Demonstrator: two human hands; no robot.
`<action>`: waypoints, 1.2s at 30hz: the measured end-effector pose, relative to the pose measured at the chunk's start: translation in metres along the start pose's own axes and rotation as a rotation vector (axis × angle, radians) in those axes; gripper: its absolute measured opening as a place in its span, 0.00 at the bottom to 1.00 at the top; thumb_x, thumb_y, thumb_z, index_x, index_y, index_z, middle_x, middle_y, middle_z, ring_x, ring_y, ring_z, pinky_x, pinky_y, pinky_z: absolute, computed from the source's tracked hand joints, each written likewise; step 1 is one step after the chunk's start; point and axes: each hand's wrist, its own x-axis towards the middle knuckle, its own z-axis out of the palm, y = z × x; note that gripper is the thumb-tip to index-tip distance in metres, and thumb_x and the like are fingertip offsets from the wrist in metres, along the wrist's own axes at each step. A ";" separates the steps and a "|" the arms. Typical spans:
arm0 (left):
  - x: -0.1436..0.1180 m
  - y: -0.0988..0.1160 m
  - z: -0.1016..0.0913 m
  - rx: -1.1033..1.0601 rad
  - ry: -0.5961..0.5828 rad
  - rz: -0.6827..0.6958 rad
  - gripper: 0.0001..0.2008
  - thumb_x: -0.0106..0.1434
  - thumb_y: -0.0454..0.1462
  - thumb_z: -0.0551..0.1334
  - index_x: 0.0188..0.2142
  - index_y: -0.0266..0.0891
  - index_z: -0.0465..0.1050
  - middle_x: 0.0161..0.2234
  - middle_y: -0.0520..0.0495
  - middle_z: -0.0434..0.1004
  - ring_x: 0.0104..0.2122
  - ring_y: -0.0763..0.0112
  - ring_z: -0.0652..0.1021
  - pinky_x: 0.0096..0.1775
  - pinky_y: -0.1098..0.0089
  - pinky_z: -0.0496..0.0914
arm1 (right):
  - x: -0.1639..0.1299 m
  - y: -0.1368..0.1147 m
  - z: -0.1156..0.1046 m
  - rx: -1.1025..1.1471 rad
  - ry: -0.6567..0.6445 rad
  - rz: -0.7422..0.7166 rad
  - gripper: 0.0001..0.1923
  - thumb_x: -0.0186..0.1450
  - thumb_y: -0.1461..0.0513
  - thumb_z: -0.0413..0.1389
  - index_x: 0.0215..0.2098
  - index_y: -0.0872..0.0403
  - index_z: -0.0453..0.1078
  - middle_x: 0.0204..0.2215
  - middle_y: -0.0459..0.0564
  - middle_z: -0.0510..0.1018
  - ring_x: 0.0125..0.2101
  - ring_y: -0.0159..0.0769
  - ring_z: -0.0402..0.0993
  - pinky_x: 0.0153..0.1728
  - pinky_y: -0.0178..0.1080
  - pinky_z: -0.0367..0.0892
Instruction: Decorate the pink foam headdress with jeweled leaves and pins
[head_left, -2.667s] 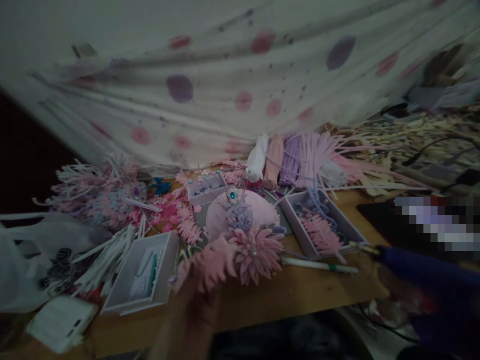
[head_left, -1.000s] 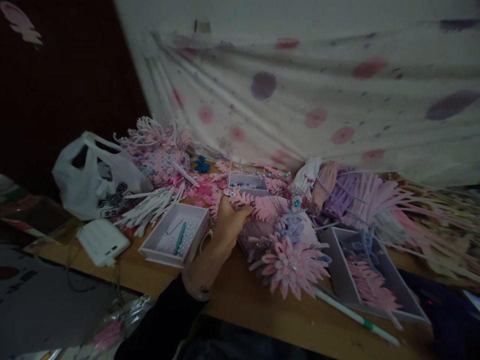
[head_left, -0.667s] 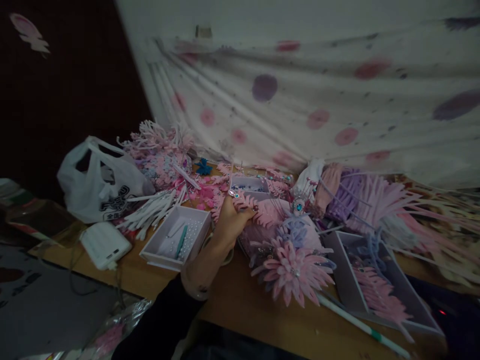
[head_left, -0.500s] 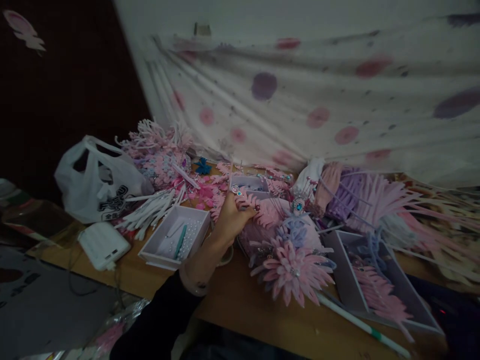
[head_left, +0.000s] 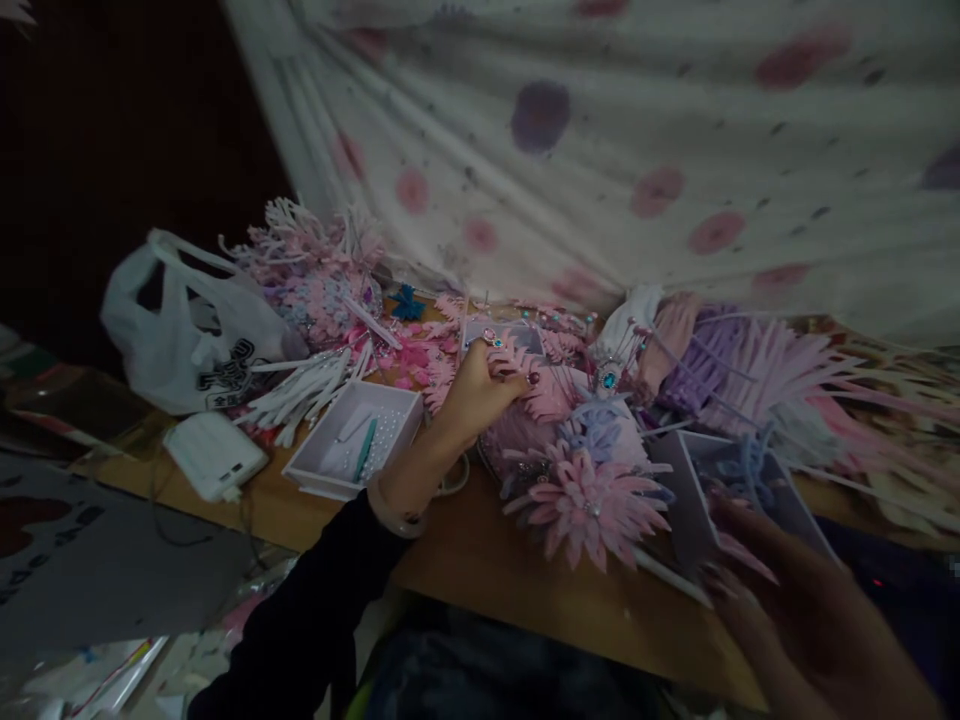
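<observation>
Clock directions are taken from the flower (head_left: 592,508) as centre. At 4 o'clock, the right hand (head_left: 802,595) is blurred; a pink leaf (head_left: 750,560) is seen between its thumb and fingers, but whether it is gripped cannot be told. At 10 o'clock, the left hand (head_left: 474,395) is closed, with the frond (head_left: 551,395) clamped between thumb and fingers. The frond is held at 11 o'clock, near the flower.

The right box (head_left: 682,505), at 3 o'clock, could be tipped or shoved if its wall is caught by the right hand. The flower's petals could be crushed if the left wrist is lowered across them. The frond could be creased by too hard a pinch, or snagged on the blue gem (head_left: 609,377) at 12 o'clock.

Beyond everything, at 12 o'clock, a spotted cloth (head_left: 600,190) is hung. The table (head_left: 555,610) is crowded: a white bag (head_left: 187,345) is set at 10 o'clock, and bundled stems (head_left: 720,360) are heaped between 1 and 2. At 9 o'clock, the left box (head_left: 300,470) and a white device (head_left: 214,455) are placed; in the left box, teal tweezers (head_left: 365,450) are laid among pearls. Between the 2 hands, the way seems to be barred by the flower, the right box's wall and a white rod (head_left: 671,577) at 4 o'clock.
</observation>
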 end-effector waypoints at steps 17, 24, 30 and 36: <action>-0.005 -0.014 0.004 -0.084 -0.086 0.022 0.19 0.49 0.28 0.68 0.35 0.43 0.61 0.34 0.53 0.72 0.36 0.69 0.77 0.41 0.67 0.71 | 0.039 -0.017 0.045 -0.042 -0.071 -0.125 0.26 0.66 0.50 0.56 0.60 0.48 0.63 0.61 0.51 0.66 0.58 0.44 0.66 0.42 0.38 0.76; 0.003 -0.008 0.010 -0.119 -0.078 0.020 0.18 0.48 0.26 0.67 0.33 0.42 0.61 0.29 0.55 0.69 0.31 0.74 0.74 0.37 0.71 0.70 | 0.040 -0.006 0.053 -0.075 -0.115 -0.086 0.37 0.61 0.43 0.61 0.63 0.45 0.59 0.65 0.51 0.59 0.58 0.51 0.65 0.49 0.51 0.73; -0.001 -0.007 0.014 -0.145 -0.085 -0.014 0.18 0.49 0.24 0.64 0.34 0.42 0.62 0.28 0.56 0.69 0.29 0.75 0.74 0.35 0.72 0.70 | 0.041 -0.005 0.055 -0.083 -0.117 -0.070 0.35 0.61 0.44 0.61 0.62 0.44 0.60 0.64 0.50 0.60 0.56 0.51 0.66 0.50 0.52 0.71; -0.005 -0.005 0.011 -0.119 -0.140 -0.001 0.17 0.49 0.24 0.65 0.33 0.42 0.64 0.26 0.55 0.71 0.27 0.74 0.74 0.33 0.72 0.71 | 0.042 -0.004 0.058 -0.047 -0.117 -0.060 0.34 0.62 0.45 0.61 0.62 0.45 0.59 0.64 0.51 0.61 0.57 0.52 0.65 0.59 0.57 0.60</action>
